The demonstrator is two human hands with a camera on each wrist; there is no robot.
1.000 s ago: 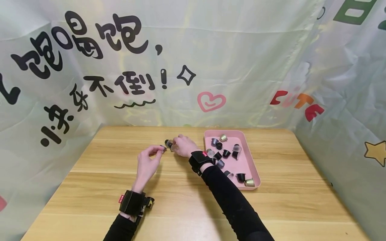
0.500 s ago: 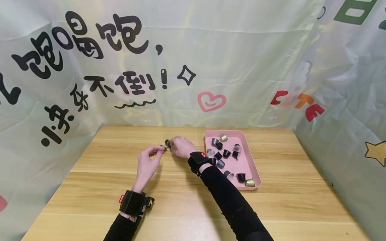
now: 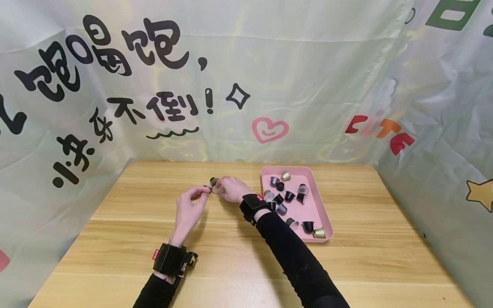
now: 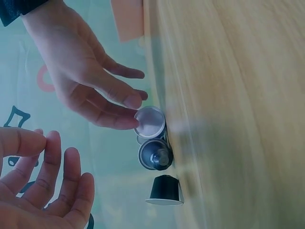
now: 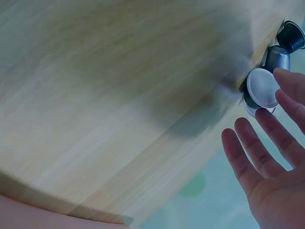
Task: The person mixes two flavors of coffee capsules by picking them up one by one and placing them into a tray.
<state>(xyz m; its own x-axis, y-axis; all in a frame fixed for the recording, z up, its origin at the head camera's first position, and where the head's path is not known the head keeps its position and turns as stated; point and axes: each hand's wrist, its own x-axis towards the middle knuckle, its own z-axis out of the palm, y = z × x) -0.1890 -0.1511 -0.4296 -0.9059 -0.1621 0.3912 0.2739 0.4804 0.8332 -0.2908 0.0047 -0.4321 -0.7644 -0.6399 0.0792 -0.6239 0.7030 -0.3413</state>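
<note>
In the head view, my right hand (image 3: pixel 233 188) reaches to a small group of coffee capsules on the table. Its thumb and forefinger pinch the edge of a capsule (image 4: pixel 150 122) whose silver lid shows in both wrist views. Beside it lie a dark metallic capsule (image 4: pixel 156 155) and a black capsule (image 4: pixel 164 190) with its lid facing away from my right hand. My left hand (image 3: pixel 188 205) hangs just left of them, thumb and forefinger tips together. Its fingers (image 4: pixel 52 148) have nothing visible between them. From the head, its fingertips overlap a dark capsule (image 3: pixel 208 187).
A pink tray (image 3: pixel 321 205) stands to the right of my right wrist. Several capsules lie scattered in it, among them gold ones like the capsule (image 3: pixel 319 233) near its front corner. Printed cloth (image 3: pixel 231 55) closes off the back and sides of the wooden table (image 3: pixel 366 256).
My right fingertips have shifted slightly down, and the pinched capsule's pale lid now shows beneath them. My left hand has barely moved. The tray is as before.
</note>
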